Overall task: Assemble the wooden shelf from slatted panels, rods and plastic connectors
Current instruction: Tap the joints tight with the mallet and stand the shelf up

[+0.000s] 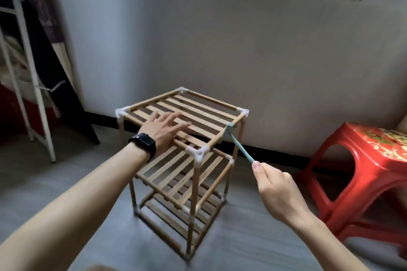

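The 3-tier shelf stands on the floor, below and between your hands. Visible corners are all capped. Your left grip is spread flat on the top panel, fingers straight. Reads as bracing the frame so it won't rock. Your right grip pinches the tail end of a teal mallet, thumb on top. Its head sits ahead-left of that grip, touching the panel's right rail just past the near corner connector. Prob tapping that rail home (frame's blurred, can't tell how firm the contact is). Red stool is off to the right of the right grip, apart.
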A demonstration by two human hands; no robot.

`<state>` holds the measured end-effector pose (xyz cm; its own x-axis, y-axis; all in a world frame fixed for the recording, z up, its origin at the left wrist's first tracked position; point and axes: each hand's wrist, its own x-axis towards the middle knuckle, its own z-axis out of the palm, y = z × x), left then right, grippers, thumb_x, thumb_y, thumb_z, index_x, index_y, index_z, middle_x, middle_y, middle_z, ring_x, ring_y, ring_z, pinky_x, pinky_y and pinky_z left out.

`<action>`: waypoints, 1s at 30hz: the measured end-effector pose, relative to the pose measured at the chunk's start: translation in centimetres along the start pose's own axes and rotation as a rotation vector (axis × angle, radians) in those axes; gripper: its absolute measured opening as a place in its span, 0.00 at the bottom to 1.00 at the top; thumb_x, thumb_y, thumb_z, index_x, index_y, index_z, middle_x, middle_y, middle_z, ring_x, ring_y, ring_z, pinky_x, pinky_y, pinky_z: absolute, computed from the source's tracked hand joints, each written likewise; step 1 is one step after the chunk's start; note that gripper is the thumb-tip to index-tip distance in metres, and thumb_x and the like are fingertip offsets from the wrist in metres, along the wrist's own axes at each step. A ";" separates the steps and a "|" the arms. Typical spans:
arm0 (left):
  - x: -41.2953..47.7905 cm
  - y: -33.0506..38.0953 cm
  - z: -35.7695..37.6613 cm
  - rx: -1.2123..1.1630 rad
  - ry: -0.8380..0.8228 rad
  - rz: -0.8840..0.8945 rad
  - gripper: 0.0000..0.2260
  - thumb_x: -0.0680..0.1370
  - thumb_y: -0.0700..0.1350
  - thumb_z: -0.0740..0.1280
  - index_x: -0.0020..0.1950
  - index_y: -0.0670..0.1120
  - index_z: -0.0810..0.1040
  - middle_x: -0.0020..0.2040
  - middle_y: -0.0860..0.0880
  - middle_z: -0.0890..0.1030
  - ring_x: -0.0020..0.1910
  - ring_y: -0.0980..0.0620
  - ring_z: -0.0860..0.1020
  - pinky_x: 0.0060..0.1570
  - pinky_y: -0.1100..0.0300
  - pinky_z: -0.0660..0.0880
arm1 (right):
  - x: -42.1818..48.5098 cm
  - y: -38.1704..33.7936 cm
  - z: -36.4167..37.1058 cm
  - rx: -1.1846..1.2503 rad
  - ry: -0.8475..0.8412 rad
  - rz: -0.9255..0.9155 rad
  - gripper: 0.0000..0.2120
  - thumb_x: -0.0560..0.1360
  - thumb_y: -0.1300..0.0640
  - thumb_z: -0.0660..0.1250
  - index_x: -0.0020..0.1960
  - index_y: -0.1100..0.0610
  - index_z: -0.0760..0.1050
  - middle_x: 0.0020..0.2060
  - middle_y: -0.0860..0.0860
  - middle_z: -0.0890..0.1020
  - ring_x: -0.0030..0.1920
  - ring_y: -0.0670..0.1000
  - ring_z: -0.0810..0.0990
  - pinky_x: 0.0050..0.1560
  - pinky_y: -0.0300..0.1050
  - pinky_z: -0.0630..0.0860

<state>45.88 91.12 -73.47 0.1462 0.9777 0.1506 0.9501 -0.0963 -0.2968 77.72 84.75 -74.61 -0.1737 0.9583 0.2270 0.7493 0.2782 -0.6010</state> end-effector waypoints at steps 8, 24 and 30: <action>-3.8 -0.3 1.5 -0.430 -0.144 0.019 0.55 0.65 0.64 0.77 0.81 0.61 0.43 0.82 0.50 0.48 0.81 0.48 0.45 0.77 0.38 0.47 | -0.4 -1.9 1.0 0.049 -0.138 -0.073 0.23 0.84 0.47 0.54 0.31 0.52 0.63 0.22 0.41 0.73 0.27 0.43 0.72 0.31 0.42 0.62; -1.4 1.7 1.5 -0.377 -0.019 -0.041 0.45 0.64 0.73 0.71 0.77 0.58 0.63 0.77 0.56 0.65 0.75 0.50 0.61 0.70 0.44 0.54 | 0.1 -4.1 3.6 0.330 -0.080 0.014 0.17 0.85 0.51 0.47 0.41 0.53 0.67 0.32 0.48 0.77 0.32 0.48 0.76 0.35 0.41 0.74; -1.5 1.7 1.4 -0.374 -0.039 -0.049 0.46 0.65 0.73 0.71 0.78 0.57 0.62 0.77 0.55 0.64 0.75 0.49 0.61 0.70 0.44 0.55 | -0.1 -4.6 3.8 0.211 -0.102 -0.097 0.21 0.85 0.47 0.50 0.38 0.51 0.71 0.27 0.48 0.76 0.29 0.45 0.74 0.34 0.46 0.72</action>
<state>46.90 89.75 -75.51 0.0941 0.9886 0.1176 0.9917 -0.1034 0.0761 71.88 83.61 -74.82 -0.3102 0.9250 0.2195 0.5777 0.3668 -0.7292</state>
